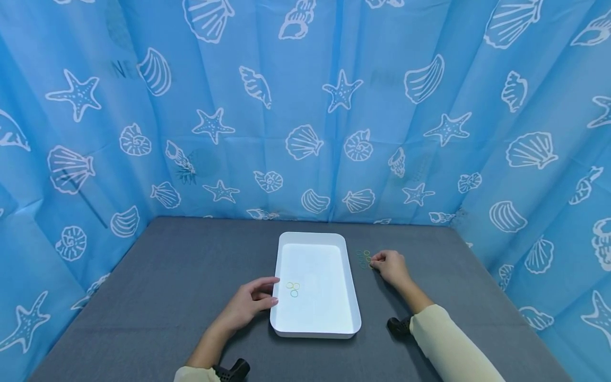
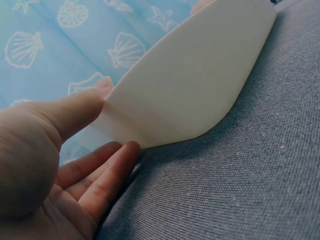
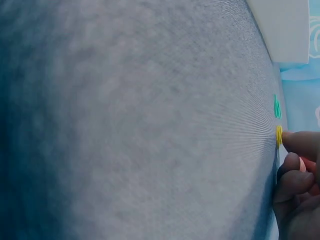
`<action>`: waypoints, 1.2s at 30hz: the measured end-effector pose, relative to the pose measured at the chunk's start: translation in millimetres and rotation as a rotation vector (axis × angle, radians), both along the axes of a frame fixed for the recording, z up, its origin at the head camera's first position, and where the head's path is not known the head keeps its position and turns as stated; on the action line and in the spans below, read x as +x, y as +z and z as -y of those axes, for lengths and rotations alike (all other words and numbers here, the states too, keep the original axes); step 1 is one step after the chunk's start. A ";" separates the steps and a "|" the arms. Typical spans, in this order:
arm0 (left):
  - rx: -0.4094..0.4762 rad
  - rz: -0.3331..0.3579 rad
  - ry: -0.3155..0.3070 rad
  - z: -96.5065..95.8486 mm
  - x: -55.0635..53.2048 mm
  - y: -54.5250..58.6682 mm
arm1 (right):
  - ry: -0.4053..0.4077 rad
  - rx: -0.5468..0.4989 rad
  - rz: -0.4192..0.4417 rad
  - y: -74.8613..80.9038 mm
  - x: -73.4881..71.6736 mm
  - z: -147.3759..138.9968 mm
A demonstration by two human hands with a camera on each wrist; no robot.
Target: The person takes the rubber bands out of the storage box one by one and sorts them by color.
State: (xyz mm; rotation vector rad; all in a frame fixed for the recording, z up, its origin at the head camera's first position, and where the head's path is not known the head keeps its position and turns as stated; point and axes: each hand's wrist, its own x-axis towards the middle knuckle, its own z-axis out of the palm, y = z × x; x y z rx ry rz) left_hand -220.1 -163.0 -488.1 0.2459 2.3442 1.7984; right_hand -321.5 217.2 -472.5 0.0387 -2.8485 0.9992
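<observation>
A white rectangular tray (image 1: pixel 338 313) lies on the grey cloth. My left hand (image 1: pixel 249 302) holds its left side, thumb at the rim and fingertips low on the outer wall (image 2: pixel 175 85) in the left wrist view. Inside the tray are thin rubber bands, two yellowish (image 1: pixel 289 285) and one green (image 1: pixel 294 294). Right of the tray, my right hand (image 1: pixel 392 268) has its fingertips together at a yellow rubber band (image 3: pixel 279 136). The fingers partly hide it. Beside it on the cloth lie green rubber bands (image 3: pixel 277 106) and another yellow band (image 1: pixel 366 253).
Grey cloth (image 1: pixel 200 265) covers the table. A blue curtain (image 1: pixel 305 175) with white shells and starfish hangs along the back and both sides. Black wrist devices (image 1: pixel 398 327) sit at both sleeve cuffs.
</observation>
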 end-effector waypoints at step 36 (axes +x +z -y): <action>0.008 -0.010 -0.007 -0.7 3.6 4.4 | 0.000 -0.396 0.089 42.1 -15.2 70.0</action>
